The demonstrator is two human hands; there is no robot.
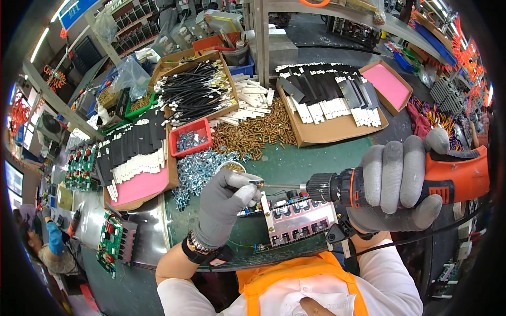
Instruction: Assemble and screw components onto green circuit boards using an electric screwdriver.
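My right hand (398, 176), in a grey glove, is wrapped round an orange and black power drill (456, 176) held level, its chuck pointing left. A long thin driver bit (282, 186) runs from the chuck to the fingertips of my left hand (219, 205), also gloved in grey. Those fingertips pinch a small dark and brass-coloured piece (256, 183) at the bit's end; its kind is too small to tell. Below the bit lies a circuit board assembly (300, 218) with a pale metal plate and black components, apart from both hands.
Loose silver fasteners (197, 171) and brass-coloured screws (258, 129) are heaped beyond my left hand, beside a red bin (191, 137). Cardboard boxes of black-and-white strips (329, 100) and black cables (197, 87) stand behind. A green circuit board (113, 245) sits left; a co-worker's arm (55, 237) shows farther left.
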